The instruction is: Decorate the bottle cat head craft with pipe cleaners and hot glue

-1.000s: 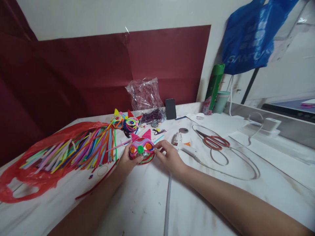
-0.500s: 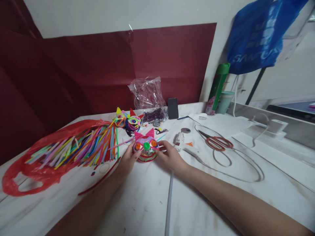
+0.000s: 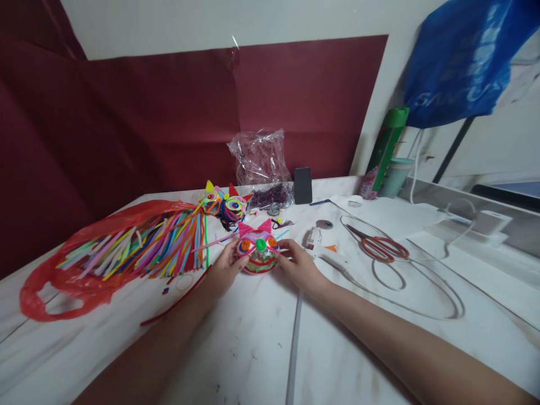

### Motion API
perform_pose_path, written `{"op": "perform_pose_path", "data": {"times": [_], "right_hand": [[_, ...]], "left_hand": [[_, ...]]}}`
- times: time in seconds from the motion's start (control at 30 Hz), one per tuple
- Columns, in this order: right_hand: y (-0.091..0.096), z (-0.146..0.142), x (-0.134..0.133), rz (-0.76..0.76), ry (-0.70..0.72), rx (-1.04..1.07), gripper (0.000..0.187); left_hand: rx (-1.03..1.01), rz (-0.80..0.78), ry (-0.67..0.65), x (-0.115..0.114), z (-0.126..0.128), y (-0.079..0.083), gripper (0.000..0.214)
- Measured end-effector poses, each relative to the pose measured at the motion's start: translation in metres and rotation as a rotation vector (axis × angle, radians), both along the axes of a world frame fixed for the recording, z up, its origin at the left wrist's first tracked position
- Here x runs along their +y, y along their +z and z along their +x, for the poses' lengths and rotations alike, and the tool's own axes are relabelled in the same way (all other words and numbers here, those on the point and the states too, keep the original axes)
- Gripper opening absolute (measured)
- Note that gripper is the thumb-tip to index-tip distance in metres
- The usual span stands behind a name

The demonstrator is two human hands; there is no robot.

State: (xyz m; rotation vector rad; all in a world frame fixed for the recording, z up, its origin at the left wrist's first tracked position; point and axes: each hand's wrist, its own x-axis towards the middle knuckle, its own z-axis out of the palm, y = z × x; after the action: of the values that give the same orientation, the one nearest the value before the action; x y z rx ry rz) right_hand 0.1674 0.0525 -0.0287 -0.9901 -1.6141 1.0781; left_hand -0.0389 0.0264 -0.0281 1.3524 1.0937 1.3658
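A small cat-face figure [image 3: 257, 251] made of coiled pipe cleaners, pink with pointed ears, orange eyes and a green nose, stands on the white table [image 3: 253, 349]. My left hand [image 3: 222, 270] grips its left side with curled fingers. My right hand [image 3: 298, 265] holds its right side, thumb and fingers pinching near the ear and cheek. A thin pink pipe cleaner [image 3: 213, 242] sticks out from the figure toward the left.
A red plastic bag [image 3: 63, 264] spills several coloured pipe cleaners [image 3: 147, 247] at the left. Two finished cat faces [image 3: 223, 206] lie behind. Red-handled scissors [image 3: 379, 245], a glue gun [image 3: 315, 241], wire loops [image 3: 422, 281], a phone [image 3: 302, 185] and a clear bag [image 3: 258, 157] sit to the right and rear.
The view has shifted so everything sits slightly further right and up. Both hands keep hold of the cat-face figure, which is now turned a little more upright.
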Motion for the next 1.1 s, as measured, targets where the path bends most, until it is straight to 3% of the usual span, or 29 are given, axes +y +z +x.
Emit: {"op": "perform_pose_path", "data": {"times": [0.6, 0.8, 0.97, 1.1], "right_hand": [[0.0, -0.001, 0.002, -0.121, -0.006, 0.151, 0.022], [0.004, -0.003, 0.0, -0.217, -0.071, 0.226, 0.033], [0.005, -0.003, -0.001, -0.187, -0.016, 0.163, 0.034], [0.009, -0.001, -0.006, -0.118, 0.019, 0.076, 0.039]], "left_hand": [[-0.022, 0.009, 0.03, 0.005, -0.003, -0.01, 0.074], [-0.056, 0.013, -0.1, 0.003, -0.009, -0.011, 0.079], [-0.036, 0.054, -0.205, -0.004, -0.004, 0.0, 0.074], [0.012, 0.011, -0.095, -0.017, 0.012, 0.018, 0.059]]}}
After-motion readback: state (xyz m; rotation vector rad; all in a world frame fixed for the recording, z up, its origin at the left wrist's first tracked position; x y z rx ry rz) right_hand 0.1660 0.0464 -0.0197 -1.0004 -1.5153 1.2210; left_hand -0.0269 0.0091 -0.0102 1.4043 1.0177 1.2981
